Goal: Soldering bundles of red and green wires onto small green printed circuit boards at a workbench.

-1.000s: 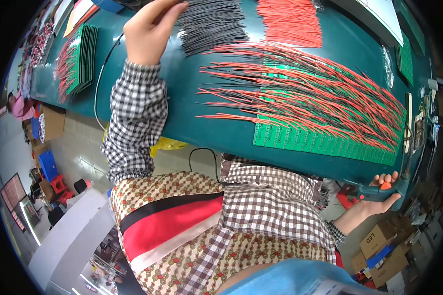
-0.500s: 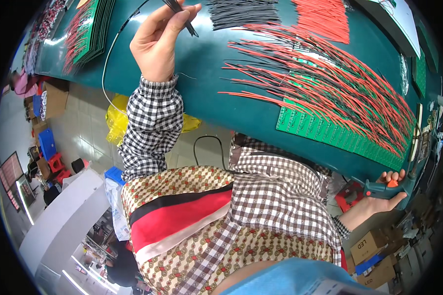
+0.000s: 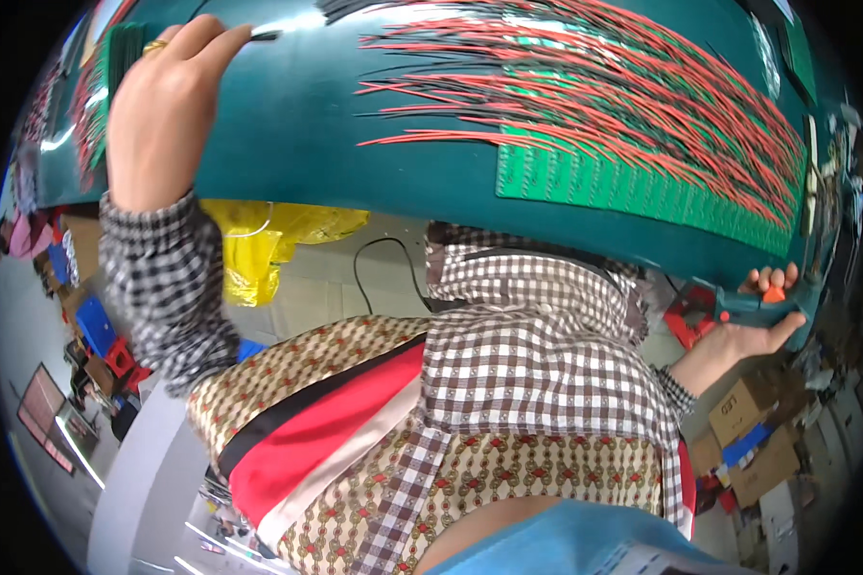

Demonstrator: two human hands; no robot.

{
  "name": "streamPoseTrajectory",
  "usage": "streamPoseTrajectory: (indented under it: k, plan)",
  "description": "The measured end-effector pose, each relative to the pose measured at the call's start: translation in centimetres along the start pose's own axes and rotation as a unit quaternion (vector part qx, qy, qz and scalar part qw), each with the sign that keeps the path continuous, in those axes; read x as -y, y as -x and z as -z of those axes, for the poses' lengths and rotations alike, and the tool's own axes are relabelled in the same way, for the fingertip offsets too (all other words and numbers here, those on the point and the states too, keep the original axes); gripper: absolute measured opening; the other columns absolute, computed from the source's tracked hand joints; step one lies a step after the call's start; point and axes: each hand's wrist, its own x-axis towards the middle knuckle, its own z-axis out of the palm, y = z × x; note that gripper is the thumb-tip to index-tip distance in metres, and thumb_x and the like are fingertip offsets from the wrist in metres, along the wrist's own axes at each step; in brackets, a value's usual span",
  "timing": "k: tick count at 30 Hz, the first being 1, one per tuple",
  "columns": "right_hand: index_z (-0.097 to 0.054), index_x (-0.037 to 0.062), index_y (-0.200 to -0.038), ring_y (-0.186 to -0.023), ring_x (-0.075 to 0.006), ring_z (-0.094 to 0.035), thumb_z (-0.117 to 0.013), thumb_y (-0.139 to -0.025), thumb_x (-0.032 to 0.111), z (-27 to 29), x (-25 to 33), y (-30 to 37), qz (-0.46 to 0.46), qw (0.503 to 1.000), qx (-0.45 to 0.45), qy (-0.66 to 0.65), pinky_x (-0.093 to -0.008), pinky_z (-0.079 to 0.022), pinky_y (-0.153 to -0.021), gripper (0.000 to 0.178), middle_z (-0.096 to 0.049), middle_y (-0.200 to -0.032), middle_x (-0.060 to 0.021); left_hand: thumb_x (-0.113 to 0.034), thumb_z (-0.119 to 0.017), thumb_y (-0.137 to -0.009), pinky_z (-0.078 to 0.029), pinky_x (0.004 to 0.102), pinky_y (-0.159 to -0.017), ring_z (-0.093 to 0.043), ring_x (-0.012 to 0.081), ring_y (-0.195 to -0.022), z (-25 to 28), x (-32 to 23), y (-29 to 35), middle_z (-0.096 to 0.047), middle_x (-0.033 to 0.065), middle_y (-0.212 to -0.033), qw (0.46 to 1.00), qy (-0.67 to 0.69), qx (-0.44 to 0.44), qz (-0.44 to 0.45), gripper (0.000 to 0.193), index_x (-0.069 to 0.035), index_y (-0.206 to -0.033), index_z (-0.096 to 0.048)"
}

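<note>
My left hand (image 3: 168,101), raised over the table's left side, pinches a bundle of black wires (image 3: 267,35). Only a short dark end of it shows past the fingertips. Right behind that hand stands a stack of green circuit boards (image 3: 125,53) with red wires. At the far right my right hand (image 3: 734,337) is wrapped round a teal soldering gun (image 3: 738,307) with an orange trigger. Beside it lies a long green circuit board panel (image 3: 594,182), with many red and black wires (image 3: 642,105) fanning leftward across it.
A dark green table (image 3: 307,163) runs across the top. More black wires (image 3: 340,8) lie at its far edge. Below are a yellow plastic bag (image 3: 268,244), a black cable (image 3: 364,254), a red stool (image 3: 686,321) and cardboard boxes (image 3: 767,465) on the right.
My left hand has moved left with the black wires, from mid-table to beside the stacked boards. The whole view has shifted. My right hand keeps its hold on the soldering gun.
</note>
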Motion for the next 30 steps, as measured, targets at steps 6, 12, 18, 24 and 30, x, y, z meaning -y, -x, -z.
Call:
streamPoseTrajectory:
  k: [6, 12, 18, 24, 30]
  plan:
    - [-0.048, -0.0044, -0.124, -0.084, -0.0190, -0.053, -0.054, -0.085, 0.056, 0.0, -0.8, 0.7, 0.003, 0.999, 0.032, 0.014, -0.0373, -0.049, -0.080, 0.072, -0.056, -0.096, -0.0093, -0.004, -0.057, -0.070, -0.049, 0.0359, -0.073, -0.058, 0.0271, -0.082, -3.5, -1.2, -1.7, -0.053, 0.0099, -0.078, 0.987, -0.095, 0.107, -0.075, 0.005, -0.003, -0.075, -0.056]
    - [-0.045, -0.0068, -0.124, -0.083, -0.0203, -0.055, -0.052, -0.087, 0.056, -0.7, -0.7, 2.9, 0.004, 0.999, 0.009, 0.044, -0.0400, -0.052, -0.079, 0.073, -0.058, -0.096, -0.0115, -0.003, -0.057, -0.067, -0.050, 0.0320, -0.065, -0.060, 0.0237, -0.075, -0.5, -5.9, -2.1, -0.061, 0.0075, -0.087, 0.983, 0.170, -0.075, -0.005, 0.029, -0.004, -0.094, -0.067]
    - [-0.041, -0.0106, -0.125, -0.080, -0.0241, -0.059, -0.051, -0.087, 0.054, -6.2, -2.8, 5.0, -0.020, 0.994, 0.042, 0.097, -0.0431, -0.053, -0.078, 0.076, -0.058, -0.094, -0.0160, -0.007, -0.059, -0.064, -0.051, 0.0303, -0.065, -0.059, 0.0202, -0.074, -5.6, -13.5, -0.6, -0.060, 0.0065, -0.088, 0.932, 0.332, -0.130, -0.069, 0.039, -0.001, -0.101, -0.066]
    - [-0.039, -0.0085, -0.128, -0.098, -0.0325, -0.060, -0.054, -0.083, 0.058, -9.4, -3.6, 7.7, -0.104, 0.971, 0.056, 0.208, -0.0429, -0.051, -0.081, 0.081, -0.058, -0.103, -0.0166, -0.005, -0.061, -0.063, -0.051, 0.0298, -0.063, -0.059, 0.0198, -0.073, -7.0, -14.0, -0.6, -0.061, 0.0064, -0.087, 0.920, 0.345, -0.176, -0.057, 0.034, -0.001, -0.097, -0.066]
    - [-0.040, -0.0081, -0.128, -0.100, -0.0331, -0.059, -0.057, -0.081, 0.057, -10.8, -3.4, 9.7, -0.163, 0.954, 0.094, 0.234, -0.0414, -0.052, -0.082, 0.082, -0.057, -0.105, -0.0158, 0.008, -0.067, -0.064, -0.052, 0.0293, -0.063, -0.064, 0.0214, -0.076, -6.7, -14.5, -1.0, -0.064, 0.0076, -0.086, 0.896, 0.406, -0.176, -0.042, 0.032, -0.001, -0.095, -0.067]
